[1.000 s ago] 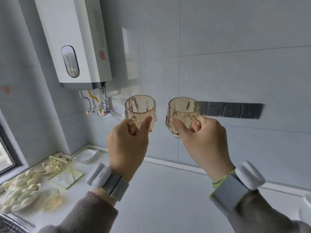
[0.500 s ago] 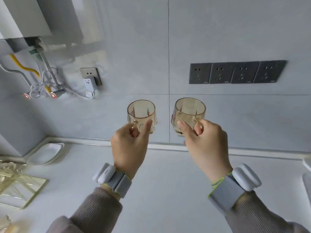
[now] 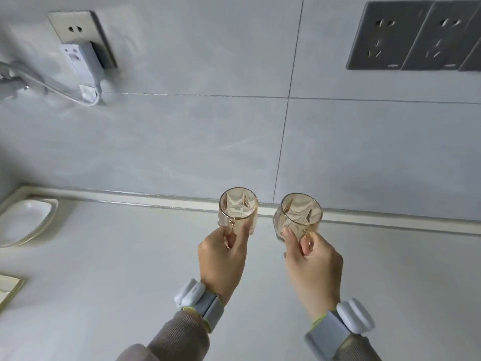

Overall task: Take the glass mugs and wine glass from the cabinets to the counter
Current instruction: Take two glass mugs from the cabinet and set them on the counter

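Observation:
Two amber-tinted glass mugs are held side by side above the back of the white counter [image 3: 130, 269]. My left hand [image 3: 222, 259] grips the left mug [image 3: 238, 208] by its handle, thumb against the glass. My right hand [image 3: 313, 264] holds the right mug [image 3: 298, 216] by its handle; this mug tilts slightly to the left. Both mugs are empty and open side up, close to the wall's raised edge strip. I cannot tell whether either mug touches the counter. No wine glass or cabinet is in view.
A white dish [image 3: 24, 221] lies on the counter at the far left, with a glass tray corner [image 3: 7, 289] below it. The tiled wall carries a silver socket with a white plug [image 3: 80, 61] and dark sockets [image 3: 406, 37] at the upper right.
Both hands have lowered the mugs from in front of the wall down to counter level. The view has tipped downward, so the water heater has left the frame.

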A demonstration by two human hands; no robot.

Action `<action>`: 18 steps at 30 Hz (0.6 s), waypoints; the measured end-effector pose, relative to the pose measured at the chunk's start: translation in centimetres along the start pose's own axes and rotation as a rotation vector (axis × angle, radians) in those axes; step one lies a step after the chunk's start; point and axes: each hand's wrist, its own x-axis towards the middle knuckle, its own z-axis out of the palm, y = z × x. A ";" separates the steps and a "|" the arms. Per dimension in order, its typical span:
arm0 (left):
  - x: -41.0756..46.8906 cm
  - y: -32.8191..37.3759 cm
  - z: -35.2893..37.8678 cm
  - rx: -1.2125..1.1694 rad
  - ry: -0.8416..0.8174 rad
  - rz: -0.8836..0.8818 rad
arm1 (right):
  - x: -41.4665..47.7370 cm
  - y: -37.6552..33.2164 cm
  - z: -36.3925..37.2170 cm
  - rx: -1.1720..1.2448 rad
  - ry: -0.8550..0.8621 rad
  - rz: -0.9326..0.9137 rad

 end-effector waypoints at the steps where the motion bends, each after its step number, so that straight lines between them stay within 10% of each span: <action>1: 0.3 -1.3 0.8 -0.004 -0.013 -0.017 | -0.1 1.2 1.1 0.005 -0.002 0.026; 18: 1.4 -12.5 6.5 0.006 -0.076 -0.140 | 0.7 10.4 10.8 -0.065 -0.069 0.055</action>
